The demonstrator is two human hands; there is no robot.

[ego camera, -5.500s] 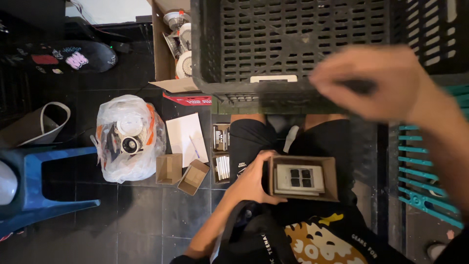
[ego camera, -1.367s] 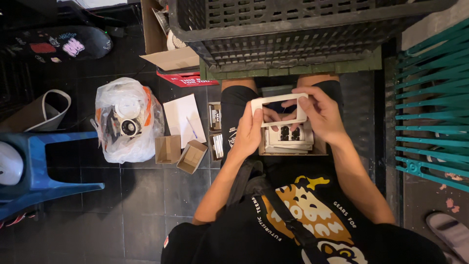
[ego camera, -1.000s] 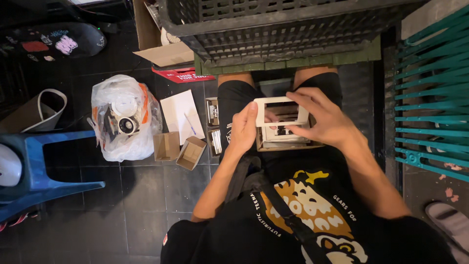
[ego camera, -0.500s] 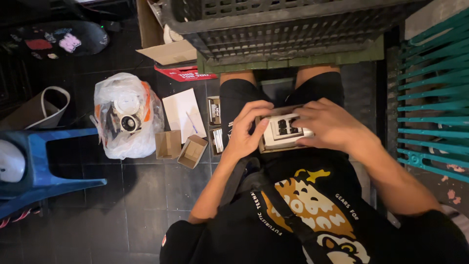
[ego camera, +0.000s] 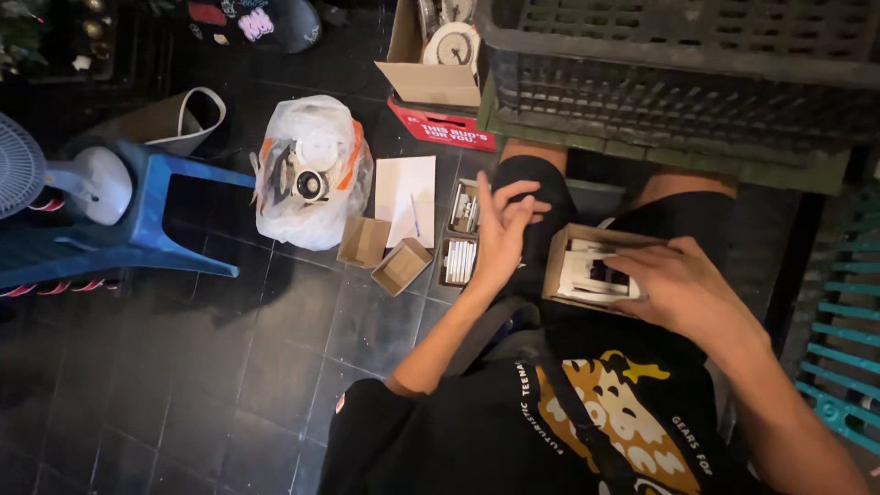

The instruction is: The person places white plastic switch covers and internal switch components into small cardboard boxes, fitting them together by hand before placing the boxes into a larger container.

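Box: small cardboard box (ego camera: 591, 273) with white parts inside — rests on the lap.
Right hand (ego camera: 683, 291): fingers curled on the box's edge (holding it).
Left hand (ego camera: 502, 234): open, fingers spread, holding nothing.
Nearby: small trays (ego camera: 460, 238), plastic bag (ego camera: 310, 174) — on the floor.

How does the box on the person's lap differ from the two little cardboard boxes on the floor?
The lap box holds a white part; the floor boxes look empty. The lap box rests on a thigh under the right hand; no hand touches the floor boxes, which sit on dark tiles. All are open brown cardboard.
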